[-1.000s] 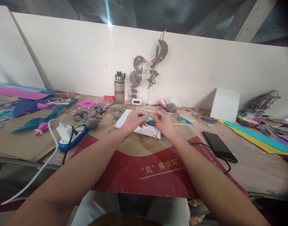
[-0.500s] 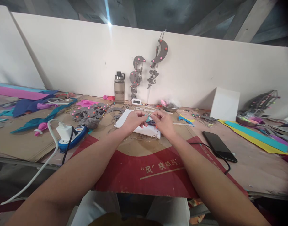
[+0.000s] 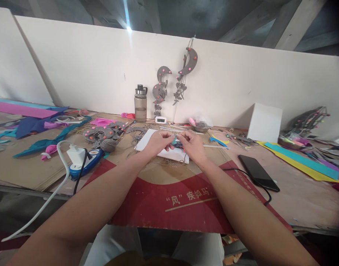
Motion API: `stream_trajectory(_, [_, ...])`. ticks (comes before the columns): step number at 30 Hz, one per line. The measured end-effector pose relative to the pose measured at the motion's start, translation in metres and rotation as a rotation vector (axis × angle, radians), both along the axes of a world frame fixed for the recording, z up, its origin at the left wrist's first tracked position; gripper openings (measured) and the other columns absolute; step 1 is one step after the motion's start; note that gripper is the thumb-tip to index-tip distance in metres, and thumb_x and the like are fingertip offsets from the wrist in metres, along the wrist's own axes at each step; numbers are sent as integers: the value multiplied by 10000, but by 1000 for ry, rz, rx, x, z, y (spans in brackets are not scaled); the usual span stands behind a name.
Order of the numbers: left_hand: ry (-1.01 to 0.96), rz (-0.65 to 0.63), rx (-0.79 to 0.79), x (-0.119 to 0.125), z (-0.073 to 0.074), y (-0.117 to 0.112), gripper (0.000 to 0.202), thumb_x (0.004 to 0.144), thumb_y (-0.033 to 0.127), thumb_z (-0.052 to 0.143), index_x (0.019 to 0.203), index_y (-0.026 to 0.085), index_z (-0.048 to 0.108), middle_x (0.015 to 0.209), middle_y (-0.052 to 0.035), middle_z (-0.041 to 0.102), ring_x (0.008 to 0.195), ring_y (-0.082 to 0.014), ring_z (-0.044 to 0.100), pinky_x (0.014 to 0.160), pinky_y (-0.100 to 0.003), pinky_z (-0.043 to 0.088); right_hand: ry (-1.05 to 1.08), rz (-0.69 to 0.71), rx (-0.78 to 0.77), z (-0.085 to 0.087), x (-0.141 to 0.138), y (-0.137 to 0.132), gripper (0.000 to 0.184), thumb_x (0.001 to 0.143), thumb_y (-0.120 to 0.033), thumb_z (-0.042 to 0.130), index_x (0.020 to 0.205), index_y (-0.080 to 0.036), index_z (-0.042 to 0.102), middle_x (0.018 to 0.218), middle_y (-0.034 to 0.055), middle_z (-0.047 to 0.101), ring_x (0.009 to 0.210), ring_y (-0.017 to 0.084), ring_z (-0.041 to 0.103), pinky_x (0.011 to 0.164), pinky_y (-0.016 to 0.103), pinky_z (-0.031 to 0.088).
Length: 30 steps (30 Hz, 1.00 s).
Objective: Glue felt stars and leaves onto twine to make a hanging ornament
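Left hand [image 3: 157,143] and right hand [image 3: 194,145] pinched closed beside teal piece [image 3: 174,141]; contents unclear. Work appears unfinished; moon ornament [image 3: 193,62] looks complete.

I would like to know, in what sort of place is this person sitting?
Probably a craft workshop, though it might be a home hobby corner: gray moon-shaped hangings against a white partition, a ball of gray yarn, and strips of colored material.
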<state>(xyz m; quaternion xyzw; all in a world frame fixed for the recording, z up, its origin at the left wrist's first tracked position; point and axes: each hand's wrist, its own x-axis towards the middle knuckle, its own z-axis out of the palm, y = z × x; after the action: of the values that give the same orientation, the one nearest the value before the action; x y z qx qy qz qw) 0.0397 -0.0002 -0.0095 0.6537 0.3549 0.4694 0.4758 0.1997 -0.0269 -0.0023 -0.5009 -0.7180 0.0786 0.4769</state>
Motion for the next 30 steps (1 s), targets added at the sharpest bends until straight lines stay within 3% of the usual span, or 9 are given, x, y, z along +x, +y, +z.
stream_trajectory(15, [-30, -2, -16, 0, 0, -2, 118, 743, 245, 631, 729, 128, 619, 595, -12, 608, 535, -112, 610, 496, -215, 476, -43, 67, 17, -4, 1, 4, 288, 902, -342, 428, 689, -195, 555, 733, 24, 576, 787, 177, 523, 720, 295, 380])
stream_trajectory(21, [18, 61, -51, -4, -4, 10, 133, 730, 262, 644, 723, 133, 611, 611, -12, 597, 535, -131, 629, 429, -203, 427, 63, 146, -74, -1, 0, 1, 285, 924, -434, 397, 877, -197, 547, 884, 37, 629, 837, 177, 561, 750, 315, 415])
stream_trajectory(25, [48, 76, -53, -7, -3, 11, 121, 738, 257, 625, 731, 137, 625, 603, -16, 612, 519, -110, 613, 422, -184, 393, 259, 256, -231, -3, -5, 1, 310, 844, -424, 550, 1063, -215, 486, 1042, 61, 636, 939, 178, 594, 790, 322, 457])
stream_trajectory(28, [52, 72, -44, -7, 1, 7, 122, 739, 255, 616, 726, 133, 621, 609, -18, 614, 510, -99, 597, 412, -177, 368, 314, 308, -295, -9, -7, 6, 424, 759, -350, 644, 1114, -221, 451, 993, 41, 629, 817, 151, 610, 777, 331, 477])
stream_trajectory(30, [57, 64, -35, -6, 3, 5, 139, 739, 270, 620, 720, 132, 614, 605, -18, 611, 507, -99, 589, 408, -180, 361, 323, 331, -298, -12, -7, 9, 382, 760, -341, 621, 1088, -214, 473, 895, 13, 611, 714, 135, 589, 705, 318, 484])
